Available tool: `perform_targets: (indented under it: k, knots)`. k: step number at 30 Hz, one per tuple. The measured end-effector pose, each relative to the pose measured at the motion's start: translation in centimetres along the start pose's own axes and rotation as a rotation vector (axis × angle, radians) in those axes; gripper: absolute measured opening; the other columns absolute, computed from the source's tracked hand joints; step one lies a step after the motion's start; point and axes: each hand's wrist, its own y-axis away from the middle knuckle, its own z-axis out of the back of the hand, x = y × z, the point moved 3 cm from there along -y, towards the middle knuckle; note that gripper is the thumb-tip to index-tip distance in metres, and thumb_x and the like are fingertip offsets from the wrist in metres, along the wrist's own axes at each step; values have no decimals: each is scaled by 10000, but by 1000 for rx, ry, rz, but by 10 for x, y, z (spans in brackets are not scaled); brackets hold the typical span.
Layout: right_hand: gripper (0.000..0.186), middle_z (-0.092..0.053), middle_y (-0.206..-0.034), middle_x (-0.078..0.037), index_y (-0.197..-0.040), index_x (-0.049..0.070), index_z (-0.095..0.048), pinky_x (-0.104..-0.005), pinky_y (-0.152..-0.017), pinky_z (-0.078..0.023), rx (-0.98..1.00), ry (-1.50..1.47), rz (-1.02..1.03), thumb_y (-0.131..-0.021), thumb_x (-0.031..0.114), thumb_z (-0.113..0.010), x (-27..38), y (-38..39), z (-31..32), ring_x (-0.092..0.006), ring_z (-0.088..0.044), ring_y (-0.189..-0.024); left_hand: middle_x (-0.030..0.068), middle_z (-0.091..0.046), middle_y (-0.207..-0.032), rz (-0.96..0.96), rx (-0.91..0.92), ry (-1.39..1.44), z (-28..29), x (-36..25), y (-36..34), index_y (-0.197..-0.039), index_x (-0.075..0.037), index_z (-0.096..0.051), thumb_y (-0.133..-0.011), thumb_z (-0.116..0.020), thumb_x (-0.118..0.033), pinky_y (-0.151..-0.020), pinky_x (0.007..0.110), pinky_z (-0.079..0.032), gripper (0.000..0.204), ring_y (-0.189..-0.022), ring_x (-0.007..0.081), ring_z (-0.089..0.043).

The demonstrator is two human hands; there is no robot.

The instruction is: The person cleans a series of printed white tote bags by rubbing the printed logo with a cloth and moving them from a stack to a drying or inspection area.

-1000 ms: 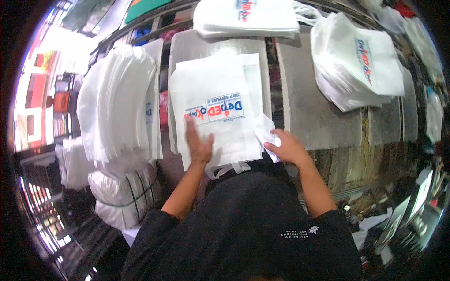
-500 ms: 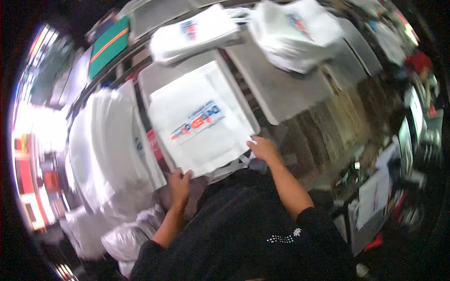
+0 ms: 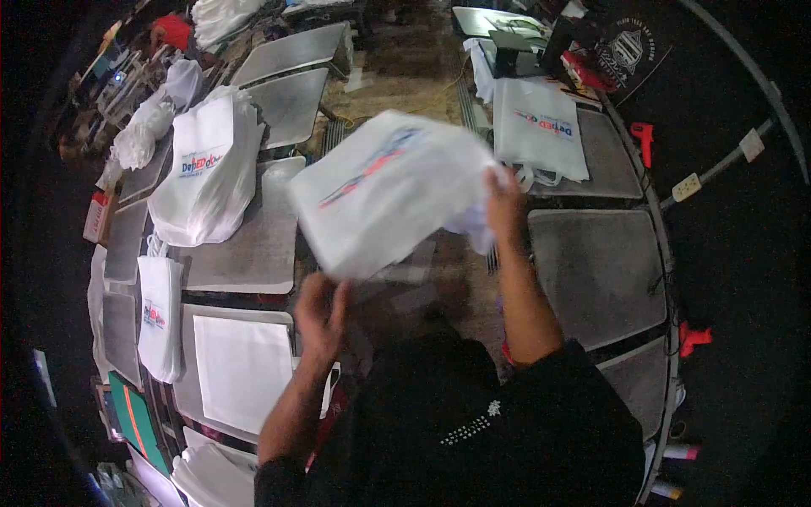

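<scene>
A white printed bag (image 3: 380,194), blurred by motion, is lifted over the aisle between two rows of grey boards, tilted. My right hand (image 3: 505,203) grips its right edge, with a pale cloth or bag part (image 3: 469,221) hanging beneath. My left hand (image 3: 321,308) is just below the bag's lower left corner, fingers apart, apparently holding nothing. To my lower left, a white bag with no print showing (image 3: 241,367) lies flat on a board (image 3: 190,397). Bare grey boards (image 3: 591,279) line my right side.
Bag piles (image 3: 203,194) and a narrow bag bundle (image 3: 159,317) lie left, another bag stack (image 3: 536,127) at back right. A curved rail with outlets (image 3: 686,186) and red tools (image 3: 644,144) edges the right. A person in red (image 3: 173,34) is at far upper left.
My view has swung round toward an aisle between the board rows. The printed bag is lifted off its board in my right hand; my left hand has come away from its edge.
</scene>
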Motion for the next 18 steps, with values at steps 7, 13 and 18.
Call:
perform_targets:
  k: [7,13,18]
  knots:
    - [560,-558,-1240,-262,-1274,11,-532,-449,-989,-407,-570,234,-275,-944,464,-517,-118,-95,147,-413,-537,-1153,196,-590,-1223,-266,324,21,-127,-75,-81,-1328,-49,-487,-911,-641,-234,-965,397,-440,481,-1115,335,-586]
    - [555,-542,-1302,-241,-1308,40,-534,-463,-1008,-407,-474,455,-388,-935,451,-518,-250,-184,166,-416,-508,-1208,233,-570,-1251,135,498,-38,-118,45,-28,-1308,-22,-489,-883,-647,-308,-963,430,-446,537,-1153,386,-551]
    - [425,-628,-1165,-197,-1169,43,-625,-459,-939,-447,-207,839,-239,-905,373,-574,-290,-269,145,-390,-576,-1098,233,-610,-1192,636,228,-468,-29,189,129,-1277,0,-517,-889,-623,-308,-937,413,-466,507,-1108,360,-594]
